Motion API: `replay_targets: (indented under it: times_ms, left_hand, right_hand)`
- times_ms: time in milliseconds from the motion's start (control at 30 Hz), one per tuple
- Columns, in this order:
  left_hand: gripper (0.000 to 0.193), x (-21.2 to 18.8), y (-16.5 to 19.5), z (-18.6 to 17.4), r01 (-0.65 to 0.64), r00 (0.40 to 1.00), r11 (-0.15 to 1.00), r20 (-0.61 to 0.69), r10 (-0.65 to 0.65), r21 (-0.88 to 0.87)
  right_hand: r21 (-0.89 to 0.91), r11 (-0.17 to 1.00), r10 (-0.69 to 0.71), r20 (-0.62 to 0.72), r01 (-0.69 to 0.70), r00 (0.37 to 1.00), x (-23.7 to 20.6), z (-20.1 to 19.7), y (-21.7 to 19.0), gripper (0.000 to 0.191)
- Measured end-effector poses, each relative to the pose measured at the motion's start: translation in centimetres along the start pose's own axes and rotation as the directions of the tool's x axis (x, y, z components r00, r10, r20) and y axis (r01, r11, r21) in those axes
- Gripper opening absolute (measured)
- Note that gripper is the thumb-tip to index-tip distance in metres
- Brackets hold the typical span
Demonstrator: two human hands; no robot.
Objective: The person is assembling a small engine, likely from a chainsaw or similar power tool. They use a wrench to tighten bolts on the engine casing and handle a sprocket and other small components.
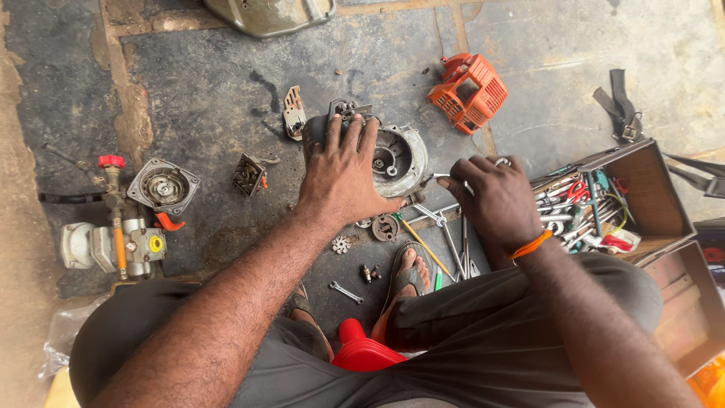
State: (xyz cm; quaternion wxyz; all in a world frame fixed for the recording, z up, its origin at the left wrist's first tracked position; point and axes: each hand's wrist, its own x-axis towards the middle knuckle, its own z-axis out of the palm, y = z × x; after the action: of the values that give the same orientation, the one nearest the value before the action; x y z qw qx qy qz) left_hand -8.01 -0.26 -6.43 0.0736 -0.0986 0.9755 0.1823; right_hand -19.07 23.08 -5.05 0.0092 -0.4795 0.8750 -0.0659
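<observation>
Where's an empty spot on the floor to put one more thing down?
Bare floor lies between the orange cover and the wooden toolbox, and left of the small engine above the round plate. It is crowded with wrenches near the sandalled foot.

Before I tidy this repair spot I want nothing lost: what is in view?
engine housing: one, grey metal, floor centre, under the left hand
orange cover: one, upper right
pump assembly: one, grey with red cap, left
round cover: one, grey, beside the pump
spanner: one, silver, near the foot
toolbox: one, brown, right, full of tools
left hand: grips the housing
right hand: holds a thin metal tool, type unclear
</observation>
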Motion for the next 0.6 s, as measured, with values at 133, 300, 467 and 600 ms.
replay_targets:
  times_ms: [133, 300, 467, 600]
  left_hand:
    - [0.138, 0.0, 0.2, -0.1, 0.034, 0.999, 0.999, 0.034, -0.034, 0.023]
    - [0.139, -0.1, 0.1, 0.1, 0.054, 0.998, 0.999, 0.011, -0.054, 0.004]
    - [0.132, -0.2, 0.1, 0.6, 0.037, 0.997, 0.999, -0.067, -0.039, -0.036]
    - [0.130, -0.3, 0.1, 0.9, 0.025, 0.994, 0.998, -0.103, -0.030, -0.050]
  right_hand:
    - [-0.003, 0.971, 0.238, 0.010, -0.238, 0.971, -1.2, 0.6, -3.3, 0.030]
    - [0.057, 0.885, 0.464, -0.166, -0.462, 0.870, -1.1, 2.4, -10.7, 0.027]
    - [0.247, 0.872, 0.468, -0.170, -0.422, 0.867, 0.5, 3.2, -13.2, 0.033]
    - [0.458, 0.810, 0.433, -0.044, -0.367, 0.900, -0.3, 2.4, -10.5, 0.037]
